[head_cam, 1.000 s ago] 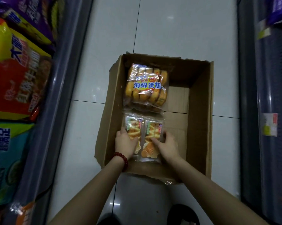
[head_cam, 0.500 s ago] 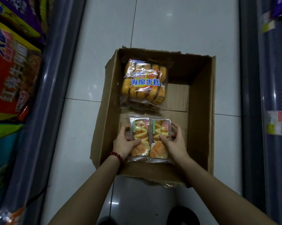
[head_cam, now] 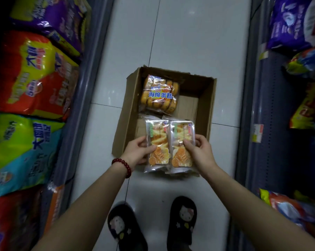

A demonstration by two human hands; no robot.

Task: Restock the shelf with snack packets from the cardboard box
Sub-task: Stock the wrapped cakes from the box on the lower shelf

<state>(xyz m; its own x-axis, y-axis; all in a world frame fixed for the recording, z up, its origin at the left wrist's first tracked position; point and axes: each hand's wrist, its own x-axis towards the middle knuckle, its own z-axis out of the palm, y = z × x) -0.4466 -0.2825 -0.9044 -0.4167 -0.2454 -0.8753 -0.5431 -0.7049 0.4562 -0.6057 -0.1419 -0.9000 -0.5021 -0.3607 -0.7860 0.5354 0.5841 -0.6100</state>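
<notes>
Low in the centre of the frame, the left hand (head_cam: pixel 137 151) and right hand (head_cam: pixel 198 150) each grip an outer edge of two packets (head_cam: pixel 170 144) held side by side above the box (head_cam: pixel 210 105). Their long axes run up the frame, orange ends nearest the person. Shelving has not begun, I judge: a cake bag (head_cam: pixel 160 95) remains in the box.

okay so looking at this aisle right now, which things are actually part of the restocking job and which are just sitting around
Part of the job:
- cardboard box
- two snack packets, one in the grip of the left hand, one in the right hand
- sponge cake bag, left in the box

Just there:
- noodle bags already on the left shelf
- price tag
- slippers
</notes>
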